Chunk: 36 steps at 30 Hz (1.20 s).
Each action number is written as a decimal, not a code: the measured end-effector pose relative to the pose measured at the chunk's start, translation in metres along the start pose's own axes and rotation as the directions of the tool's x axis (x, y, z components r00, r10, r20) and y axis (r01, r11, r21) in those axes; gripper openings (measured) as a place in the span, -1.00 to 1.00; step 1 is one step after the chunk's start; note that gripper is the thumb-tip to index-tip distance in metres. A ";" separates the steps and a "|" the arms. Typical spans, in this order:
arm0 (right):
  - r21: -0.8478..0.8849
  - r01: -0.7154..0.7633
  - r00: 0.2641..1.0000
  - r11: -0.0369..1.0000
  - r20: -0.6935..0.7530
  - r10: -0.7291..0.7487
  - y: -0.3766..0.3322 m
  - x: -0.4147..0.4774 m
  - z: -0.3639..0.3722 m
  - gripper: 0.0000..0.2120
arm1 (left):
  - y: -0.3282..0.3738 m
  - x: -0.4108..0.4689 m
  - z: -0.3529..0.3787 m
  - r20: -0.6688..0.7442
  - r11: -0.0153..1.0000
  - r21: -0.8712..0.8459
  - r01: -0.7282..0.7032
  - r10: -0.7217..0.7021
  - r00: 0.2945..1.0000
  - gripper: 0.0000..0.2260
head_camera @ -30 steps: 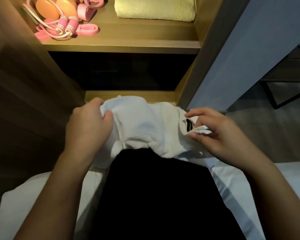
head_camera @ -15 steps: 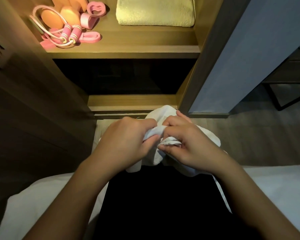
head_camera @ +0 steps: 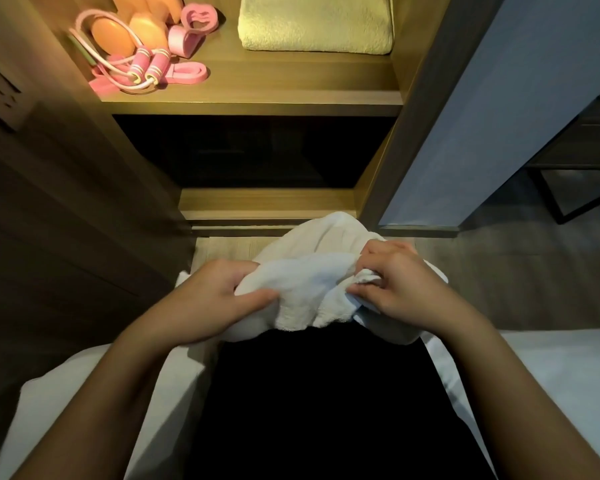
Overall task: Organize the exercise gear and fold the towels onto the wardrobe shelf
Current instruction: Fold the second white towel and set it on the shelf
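A crumpled white towel [head_camera: 312,282] hangs bunched over my lap, in front of the wardrobe. My left hand [head_camera: 215,292] grips its left side, thumb pressed over the cloth. My right hand [head_camera: 395,289] pinches a fold at its right edge. On the lit wardrobe shelf [head_camera: 257,98] a folded pale yellow towel [head_camera: 316,22] lies at the right. At the shelf's left sit a pink jump rope [head_camera: 142,69], pink resistance bands [head_camera: 187,69], a pink grip ring [head_camera: 198,20] and orange rounded pieces [head_camera: 113,38].
Below the shelf is a dark compartment [head_camera: 250,154] with a wooden base ledge [head_camera: 267,206]. A grey-blue panel [head_camera: 492,109] stands at the right, a wall socket [head_camera: 0,95] at the left. White bedding [head_camera: 551,375] flanks my dark-clothed lap.
My hands came together on the towel, then moved slightly apart again. The towel went from spread out to bunched. The view tilted up, showing more of the shelf.
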State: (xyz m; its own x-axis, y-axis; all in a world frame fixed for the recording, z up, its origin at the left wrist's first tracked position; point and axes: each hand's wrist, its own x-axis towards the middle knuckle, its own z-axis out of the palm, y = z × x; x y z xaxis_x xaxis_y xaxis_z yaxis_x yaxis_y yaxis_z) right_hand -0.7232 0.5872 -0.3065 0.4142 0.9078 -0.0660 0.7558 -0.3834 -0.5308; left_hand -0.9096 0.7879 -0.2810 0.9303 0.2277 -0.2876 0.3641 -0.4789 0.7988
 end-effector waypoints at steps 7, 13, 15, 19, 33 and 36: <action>-0.001 -0.041 0.990 0.999 0.133 0.041 -0.006 -0.002 -0.011 -0.81 | 0.047 -0.014 0.026 0.187 0.980 -0.177 0.086 -0.053 0.981 -0.69; -0.019 -0.119 0.993 0.993 -0.002 0.119 0.002 -0.014 0.001 -0.85 | 0.005 0.024 0.058 0.123 0.929 -0.222 0.295 -0.274 0.954 -0.84; -0.019 -0.059 0.997 0.998 -0.058 0.058 -0.002 -0.020 0.002 -0.82 | -0.006 0.032 0.071 0.104 0.911 -0.210 0.354 -0.339 0.935 -0.85; 0.029 0.114 0.993 0.993 0.013 -0.114 -0.014 -0.025 0.001 -0.78 | -0.015 0.044 0.090 0.064 0.904 -0.146 0.402 -0.397 0.916 -0.77; -0.236 0.267 0.938 0.934 0.287 -0.196 -0.017 0.021 0.045 -0.86 | -0.046 -0.026 0.044 0.045 0.947 0.250 0.203 -0.220 0.974 -0.80; -0.245 0.236 0.954 0.941 0.245 -0.175 -0.015 0.021 0.048 -0.89 | -0.064 -0.047 0.025 0.144 0.911 0.251 0.327 -0.369 0.918 -0.76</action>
State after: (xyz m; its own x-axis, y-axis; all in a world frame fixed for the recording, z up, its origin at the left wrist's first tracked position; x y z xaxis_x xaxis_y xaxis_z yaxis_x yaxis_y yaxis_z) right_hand -0.7503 0.6197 -0.3409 0.1382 0.9744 -0.1773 0.9326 -0.1883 -0.3080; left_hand -0.9754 0.7862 -0.3318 0.7260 0.2639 -0.6351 0.6472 -0.5743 0.5012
